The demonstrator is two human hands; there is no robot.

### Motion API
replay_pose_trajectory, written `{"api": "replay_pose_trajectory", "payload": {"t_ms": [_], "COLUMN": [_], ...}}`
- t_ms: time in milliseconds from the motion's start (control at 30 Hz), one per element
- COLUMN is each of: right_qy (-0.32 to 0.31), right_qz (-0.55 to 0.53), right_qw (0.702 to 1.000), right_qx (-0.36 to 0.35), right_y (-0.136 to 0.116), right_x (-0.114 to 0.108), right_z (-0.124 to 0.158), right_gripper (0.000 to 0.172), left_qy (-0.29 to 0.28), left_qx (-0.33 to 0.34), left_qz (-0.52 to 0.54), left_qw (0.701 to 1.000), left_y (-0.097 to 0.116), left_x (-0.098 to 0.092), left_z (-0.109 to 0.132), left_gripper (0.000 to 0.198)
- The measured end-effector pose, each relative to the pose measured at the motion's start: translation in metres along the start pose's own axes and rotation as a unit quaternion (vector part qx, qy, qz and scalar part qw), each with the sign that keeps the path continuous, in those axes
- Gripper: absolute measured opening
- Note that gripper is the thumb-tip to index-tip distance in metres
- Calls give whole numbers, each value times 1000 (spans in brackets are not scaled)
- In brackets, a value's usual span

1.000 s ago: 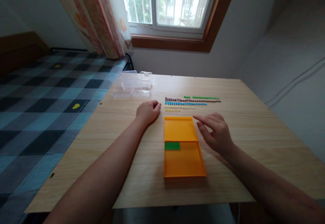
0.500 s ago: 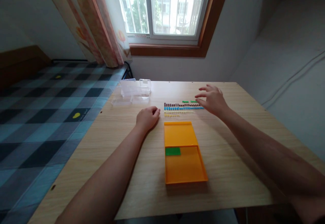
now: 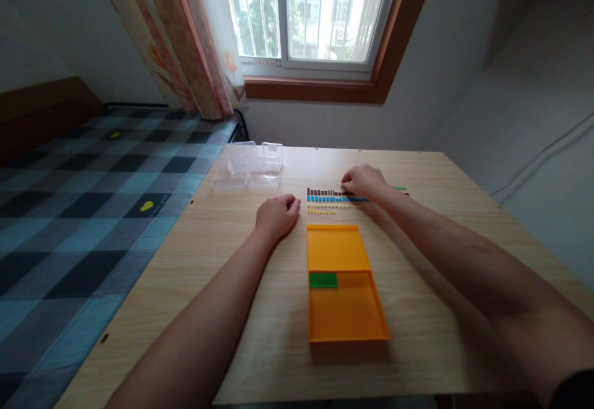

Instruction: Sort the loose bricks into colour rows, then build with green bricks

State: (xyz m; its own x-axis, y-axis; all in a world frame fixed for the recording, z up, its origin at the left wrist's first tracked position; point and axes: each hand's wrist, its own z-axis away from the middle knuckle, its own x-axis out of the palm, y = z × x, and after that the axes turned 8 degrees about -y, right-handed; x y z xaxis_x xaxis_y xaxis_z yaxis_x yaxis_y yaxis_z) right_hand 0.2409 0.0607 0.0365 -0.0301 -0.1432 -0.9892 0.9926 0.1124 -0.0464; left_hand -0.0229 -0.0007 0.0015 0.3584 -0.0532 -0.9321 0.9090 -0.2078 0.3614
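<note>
My right hand [image 3: 364, 180] is closed in a pinch at the back of the rows of small pieces; what its fingertips hold, if anything, is too small to make out. Brown pieces [image 3: 320, 192], blue pieces [image 3: 323, 199] and yellow pieces [image 3: 320, 212] lie in rows on the table. A few green pieces [image 3: 401, 188] show behind my right wrist. My left hand [image 3: 277, 214] rests on the table left of the rows, fingers curled. Nearer to me lies an orange tray [image 3: 346, 316] with a green plate [image 3: 323, 280] in its upper left corner.
Clear plastic boxes [image 3: 255, 164] stand at the back left of the wooden table [image 3: 195, 285]. A bed with a checked cover [image 3: 116, 211] is on the left. Beyond the table are a curtain and a barred window [image 3: 334, 19].
My right hand has moved left along the back of the rows, and its spread fingers have come together. My left hand has kept its place on the table. The view has shifted slightly.
</note>
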Motion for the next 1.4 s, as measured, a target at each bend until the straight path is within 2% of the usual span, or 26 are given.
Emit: {"api": "replay_pose_trajectory", "payload": {"t_ms": [200,300,433,533,633,767,867,1000,1133,1267,1400], "right_qy": [9,57,162,193,146,-33,-83,-51,-11,21,18], "right_qz": [4,-9,-67,-134,-187,-181,-116,-48,-40,-46,-51], "right_qw": [1000,998,980,959,947,922,913,929,936,932,918], "right_qx": [15,-4,-90,-158,-215,-341,-383,-363,-350,-359,-394], "right_y": [-9,-16,-18,-15,-15,-23,-32,-38,-39,-37,-30], "right_x": [4,-3,-21,-30,-27,-6,11,26,33,33,29], "right_z": [-1,9,51,103,156,199,208,203,200,202,203], "right_gripper": [21,22,19,16,15,19,23,23,22,24,28], "left_qy": [-2,0,1,1,1,3,7,12,8,9,10], "left_qx": [-1,4,-1,-3,-5,-6,1,10,12,17,17], "left_qz": [3,6,7,6,2,-6,-6,-4,1,4,0], "left_qw": [1000,1000,1000,1000,1000,1000,1000,1000,1000,1000,1000], "left_y": [0,0,0,0,1,2,1,0,-2,-3,-3], "left_x": [1,2,2,2,1,0,1,1,0,1,1], "left_z": [0,-1,-1,-1,-1,-1,-2,-2,-3,-3,-3], "left_gripper": [36,37,37,37,38,38,37,38,37,37,38]}}
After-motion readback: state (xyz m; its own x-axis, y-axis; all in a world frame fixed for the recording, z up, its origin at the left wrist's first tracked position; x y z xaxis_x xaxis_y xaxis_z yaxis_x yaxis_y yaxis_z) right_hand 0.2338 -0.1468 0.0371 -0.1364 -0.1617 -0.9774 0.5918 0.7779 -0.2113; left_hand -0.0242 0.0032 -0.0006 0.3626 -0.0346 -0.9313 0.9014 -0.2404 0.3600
